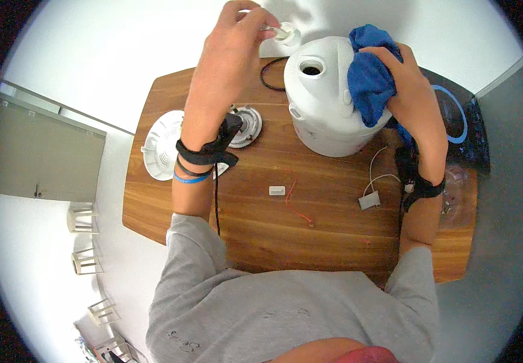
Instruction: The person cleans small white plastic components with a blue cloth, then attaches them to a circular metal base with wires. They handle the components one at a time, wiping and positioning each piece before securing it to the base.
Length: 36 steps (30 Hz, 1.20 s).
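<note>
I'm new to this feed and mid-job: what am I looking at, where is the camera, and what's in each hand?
No machine here: a person works with bare hands, filmed by a fisheye camera on their head looking down, so edges bend. The left hand pinches a small white cap. The right hand presses a blue cloth against a white round appliance body standing on the wooden table. Also on the table: a white vented disc, a round metal part, a black ring, small white connectors with wires.

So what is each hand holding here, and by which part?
The left hand pinches a small white cap-like part by its stem end. The right hand grips a bunched blue cloth, pressed against the white appliance body.
</note>
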Each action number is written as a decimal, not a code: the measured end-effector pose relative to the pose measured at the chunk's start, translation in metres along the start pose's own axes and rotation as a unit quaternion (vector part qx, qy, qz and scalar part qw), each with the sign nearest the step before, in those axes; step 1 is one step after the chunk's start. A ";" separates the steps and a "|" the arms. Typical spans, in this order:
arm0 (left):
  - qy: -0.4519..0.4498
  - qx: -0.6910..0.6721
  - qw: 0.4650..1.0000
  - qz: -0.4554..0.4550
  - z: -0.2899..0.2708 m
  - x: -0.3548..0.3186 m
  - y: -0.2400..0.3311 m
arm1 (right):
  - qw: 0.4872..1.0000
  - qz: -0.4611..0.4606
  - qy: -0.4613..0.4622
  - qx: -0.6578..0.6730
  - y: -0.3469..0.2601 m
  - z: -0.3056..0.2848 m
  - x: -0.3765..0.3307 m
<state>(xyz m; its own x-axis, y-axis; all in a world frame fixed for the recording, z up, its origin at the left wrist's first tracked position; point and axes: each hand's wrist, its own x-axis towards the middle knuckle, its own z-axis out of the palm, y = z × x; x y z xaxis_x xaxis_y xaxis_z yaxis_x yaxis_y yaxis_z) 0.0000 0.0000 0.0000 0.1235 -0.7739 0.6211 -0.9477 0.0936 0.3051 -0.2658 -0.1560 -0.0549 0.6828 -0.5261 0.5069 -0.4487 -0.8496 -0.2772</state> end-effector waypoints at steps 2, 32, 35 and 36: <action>0.052 0.073 0.994 0.064 0.002 -0.012 -0.015 | 0.998 0.034 -0.034 -0.050 -0.012 -0.016 -0.007; -0.164 -0.229 0.959 0.019 -0.009 -0.069 -0.011 | 0.984 -0.168 0.001 0.059 -0.088 0.029 -0.019; -0.146 -0.196 0.969 0.043 -0.008 -0.070 -0.010 | 0.977 -0.179 0.038 0.106 -0.084 0.038 -0.016; -0.174 -0.235 0.956 0.012 -0.009 -0.067 -0.006 | 0.978 -0.172 0.054 0.109 -0.083 0.038 -0.017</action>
<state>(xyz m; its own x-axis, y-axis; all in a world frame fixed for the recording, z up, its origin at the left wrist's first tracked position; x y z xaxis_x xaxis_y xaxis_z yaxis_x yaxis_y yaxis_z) 0.0000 0.0568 -0.0370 -0.0790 -0.9219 0.3794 -0.7015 0.3218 0.6359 -0.2180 -0.0779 -0.0709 0.7020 -0.2115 0.6800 -0.0628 -0.9696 -0.2367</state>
